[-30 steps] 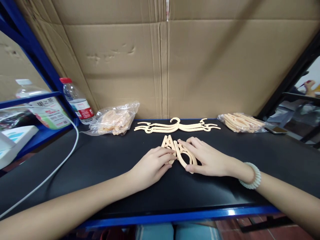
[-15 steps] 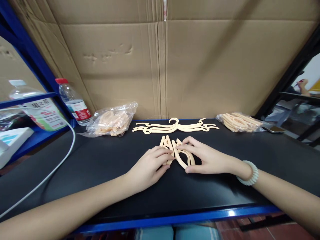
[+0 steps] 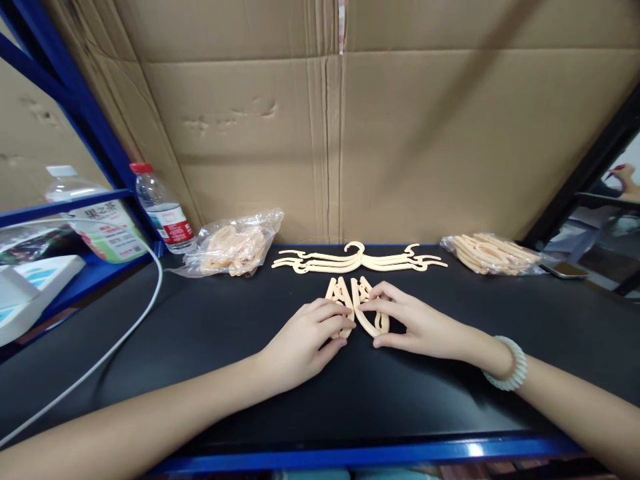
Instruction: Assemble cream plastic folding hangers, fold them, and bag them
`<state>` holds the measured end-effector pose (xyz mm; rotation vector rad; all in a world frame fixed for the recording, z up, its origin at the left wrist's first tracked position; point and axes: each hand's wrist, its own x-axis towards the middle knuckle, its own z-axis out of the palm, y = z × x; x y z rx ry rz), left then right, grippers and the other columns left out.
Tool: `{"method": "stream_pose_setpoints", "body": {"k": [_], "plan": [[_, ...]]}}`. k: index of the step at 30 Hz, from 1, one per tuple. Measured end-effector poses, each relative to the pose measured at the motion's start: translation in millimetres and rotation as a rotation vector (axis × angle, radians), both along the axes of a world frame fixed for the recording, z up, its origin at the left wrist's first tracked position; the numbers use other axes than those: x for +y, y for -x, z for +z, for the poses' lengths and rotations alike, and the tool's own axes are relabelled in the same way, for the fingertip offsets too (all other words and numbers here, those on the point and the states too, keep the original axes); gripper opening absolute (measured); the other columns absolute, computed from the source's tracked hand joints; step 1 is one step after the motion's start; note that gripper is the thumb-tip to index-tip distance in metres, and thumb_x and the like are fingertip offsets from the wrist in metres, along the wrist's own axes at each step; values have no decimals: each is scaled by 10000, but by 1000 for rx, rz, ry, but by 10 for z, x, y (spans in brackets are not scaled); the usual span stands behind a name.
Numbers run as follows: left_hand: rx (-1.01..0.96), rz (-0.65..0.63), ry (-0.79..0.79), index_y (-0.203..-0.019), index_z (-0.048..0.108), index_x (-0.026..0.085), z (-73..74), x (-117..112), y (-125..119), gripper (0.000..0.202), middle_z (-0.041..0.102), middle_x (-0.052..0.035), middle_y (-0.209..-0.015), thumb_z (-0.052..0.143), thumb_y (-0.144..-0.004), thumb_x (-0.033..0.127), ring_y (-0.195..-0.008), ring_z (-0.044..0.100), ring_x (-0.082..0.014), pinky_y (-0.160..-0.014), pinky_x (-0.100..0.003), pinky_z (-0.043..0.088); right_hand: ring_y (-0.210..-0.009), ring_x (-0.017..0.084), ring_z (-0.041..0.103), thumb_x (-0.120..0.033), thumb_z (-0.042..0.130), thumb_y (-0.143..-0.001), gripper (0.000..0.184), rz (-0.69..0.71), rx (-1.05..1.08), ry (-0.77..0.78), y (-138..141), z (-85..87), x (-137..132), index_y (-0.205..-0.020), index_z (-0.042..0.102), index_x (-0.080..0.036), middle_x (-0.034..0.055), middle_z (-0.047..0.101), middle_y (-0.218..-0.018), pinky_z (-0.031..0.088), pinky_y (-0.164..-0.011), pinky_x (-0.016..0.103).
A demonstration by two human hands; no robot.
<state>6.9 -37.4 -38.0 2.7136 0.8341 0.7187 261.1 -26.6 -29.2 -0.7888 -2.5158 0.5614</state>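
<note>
Cream-coloured, the left folded hanger [image 3: 344, 288] and the right folded hanger [image 3: 367, 325] lie side by side on the black bench [image 3: 310, 413], near its middle. The person's left hand [image 3: 311, 340] has bent fingers and thumb closed on the left one; the right hand [image 3: 411, 321], a pale coiled band [image 3: 513, 365] at its wrist, grips the right one between thumb and fingers. Just beyond lie spread hangers [image 3: 340, 265], flanked by a left clear bag [image 3: 235, 245] and a right clear bag [image 3: 493, 255] of similar pieces.
</note>
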Motion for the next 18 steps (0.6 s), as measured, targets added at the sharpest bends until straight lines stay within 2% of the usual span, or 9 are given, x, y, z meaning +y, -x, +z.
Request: {"method": "stream_pose_setpoints", "body": {"k": [3,6,9,12,16,18], "plan": [[-11,-1,1,-1151,626,219,-2,-9,-1,260,651,-96,-1187,533,-912,173,-1138,555,-249,-956,-427,477,-1161,243,486,-382,647,-897,505,22,9,15,3,21,-8,-1369,491,-291,80,473,-1236,423,-1022,407],[-64,-1,-12,-1157,622,223,27,-15,1,272,630,-107,-1223,541,-901,181,-1137,562,-247,-953,-426,484,-1100,238,526,-393,586,-931,394,-12,40,-15,-63,49,58,-1302,553,-264,82,508,-1183,436,-1000,416],[-152,32,-49,-1142,630,223,78,50,52,270,621,-110,-1239,519,-901,178,-1138,573,-239,-968,-414,480,-1050,254,549,-360,502,-962,293,-149,78,-152,-244,47,247,-1205,610,-239,95,554,-1122,450,-961,456],[-200,119,-92,-1082,652,219,99,222,172,230,647,-94,-1178,509,-903,198,-1114,590,-230,-983,-404,471,-1030,283,563,-322,500,-926,245,-308,97,-274,-515,12,495,-1071,665,-214,109,615,-1077,460,-922,488],[-196,245,-87,-978,668,210,57,471,330,222,665,-82,-1125,457,-910,220,-1083,610,-234,-974,-415,472,-918,272,617,-268,490,-840,253,-490,124,-222,-841,-40,753,-967,696,-193,95,694,-1000,508,-790,430],[-187,263,-70,-948,670,208,31,534,361,239,671,-81,-1107,434,-908,207,-1076,614,-234,-965,-411,474,-894,262,634,-233,471,-804,274,-547,145,-199,-935,-60,827,-946,700,-183,91,709,-990,513,-779,413]]}}
